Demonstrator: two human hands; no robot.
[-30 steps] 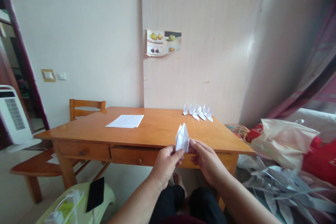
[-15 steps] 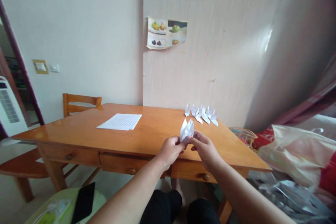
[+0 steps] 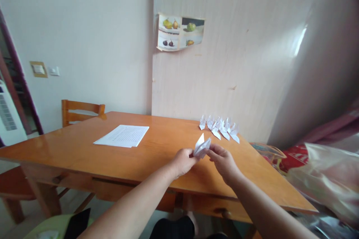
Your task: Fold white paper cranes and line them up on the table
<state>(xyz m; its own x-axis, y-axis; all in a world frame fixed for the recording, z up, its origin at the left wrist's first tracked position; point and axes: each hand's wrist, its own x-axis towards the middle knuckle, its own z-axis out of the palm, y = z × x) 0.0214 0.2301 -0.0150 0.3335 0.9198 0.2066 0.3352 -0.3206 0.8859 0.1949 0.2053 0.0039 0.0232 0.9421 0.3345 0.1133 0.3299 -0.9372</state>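
Note:
A folded white paper figure with pointed flaps is held over the near part of the wooden table. My left hand pinches its lower left side. On the other side, the thumb and fingers of my right hand grip its right edge. Its flaps stand apart, one upright and one leaning right. Farther back on the table, a group of similar folded paper figures stands close together. To the left lies a stack of printed paper sheets.
A wooden chair stands beyond the table's left side, with a bench nearer. Low at the left, a dark phone rests on a green stool. Plastic bags crowd the right side. A fruit picture hangs on the wall.
The paper figure has tilted to the right and its flaps have spread wider. Both hands have shifted slightly, still on it. The camera view has moved a little.

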